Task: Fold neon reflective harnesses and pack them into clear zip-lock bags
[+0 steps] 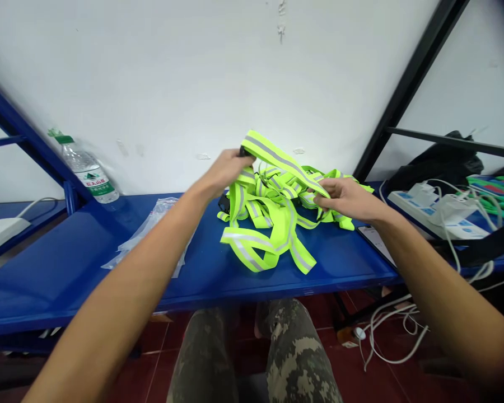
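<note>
A neon-yellow reflective strap [283,161] with a grey stripe stretches between my two hands above the blue shelf. My left hand [231,168] is closed on its upper left end, beside a black buckle [243,151]. The fingers of my right hand [340,197] pinch the strap's lower right end. Beneath and behind it lies a tangled heap of the same reflective straps [273,221], with some loose ends spread toward the front of the shelf. Several black fittings show among them, partly covered by the webbing.
Clear plastic bags [145,226] lie left of the heap. A water bottle [90,170] leans against the wall. On the right are a phone [376,240], white power strips [437,215] and tangled white cables [403,358] hanging to the floor. Blue shelf surface [67,263] extends left.
</note>
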{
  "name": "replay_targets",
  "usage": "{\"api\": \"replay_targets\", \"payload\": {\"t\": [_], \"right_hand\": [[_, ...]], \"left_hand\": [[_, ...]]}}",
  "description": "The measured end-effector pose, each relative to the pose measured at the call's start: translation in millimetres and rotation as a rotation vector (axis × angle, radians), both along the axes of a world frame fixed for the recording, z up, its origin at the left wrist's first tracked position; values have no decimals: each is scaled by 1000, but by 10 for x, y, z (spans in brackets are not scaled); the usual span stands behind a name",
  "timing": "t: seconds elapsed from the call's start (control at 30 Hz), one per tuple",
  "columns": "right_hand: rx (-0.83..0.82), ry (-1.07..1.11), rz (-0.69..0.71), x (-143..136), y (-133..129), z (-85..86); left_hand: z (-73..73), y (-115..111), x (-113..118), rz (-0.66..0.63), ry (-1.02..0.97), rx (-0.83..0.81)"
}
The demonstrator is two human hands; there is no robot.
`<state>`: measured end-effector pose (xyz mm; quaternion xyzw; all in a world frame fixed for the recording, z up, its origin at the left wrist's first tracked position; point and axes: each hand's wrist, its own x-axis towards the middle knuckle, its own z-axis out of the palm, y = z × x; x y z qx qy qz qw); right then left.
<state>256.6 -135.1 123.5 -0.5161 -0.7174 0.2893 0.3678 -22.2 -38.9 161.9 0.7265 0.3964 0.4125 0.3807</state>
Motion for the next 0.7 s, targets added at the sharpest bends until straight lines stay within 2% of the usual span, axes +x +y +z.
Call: {"api": "replay_targets", "payload": {"t": [0.1, 0.2, 0.37, 0.57, 0.63, 0.7], "right_hand": [[41, 94, -45, 4, 78, -72], [109, 254, -187, -16, 196, -142], [60, 409, -169, -6, 392, -200], [-75, 596, -138, 120, 449, -73], [-107, 578, -99, 186, 423, 3], [-138, 508, -38, 259, 391, 86]], "left_hand": [[347, -67, -156, -47, 103, -37], [509, -178, -268, -195, 268, -145], [491, -249, -329, -313, 401, -282], [428, -241, -332, -644, 780, -282], [398, -241, -319, -645, 889, -242], [348, -234, -296, -587, 986, -193]]}}
